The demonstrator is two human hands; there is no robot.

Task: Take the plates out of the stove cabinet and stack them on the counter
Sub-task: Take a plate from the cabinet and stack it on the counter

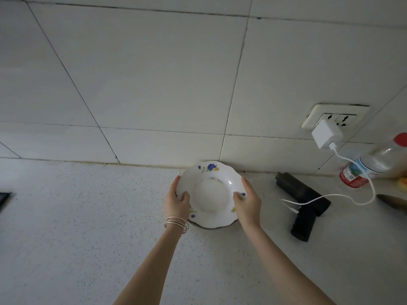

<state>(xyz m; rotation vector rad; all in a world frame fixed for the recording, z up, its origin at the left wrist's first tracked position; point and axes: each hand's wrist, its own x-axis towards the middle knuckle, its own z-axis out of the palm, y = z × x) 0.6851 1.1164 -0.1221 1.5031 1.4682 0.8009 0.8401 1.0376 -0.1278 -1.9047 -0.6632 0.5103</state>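
Note:
A white plate (211,192) with a wavy rim and blue and yellow flowers sits low over the speckled counter (88,216), close to the tiled wall. My left hand (176,201), with thin bangles at the wrist, grips the plate's left rim. My right hand (246,201) grips its right rim. Each thumb lies on top of the rim, with the fingers under it. I cannot tell whether the plate touches the counter. The stove cabinet is out of view.
A black handheld device (304,199) lies right of the plate, a white cable (352,194) running to a charger (326,133) in the wall socket. A clear bottle (372,166) with a red cap lies at the far right. A dark object (4,198) shows at the left edge.

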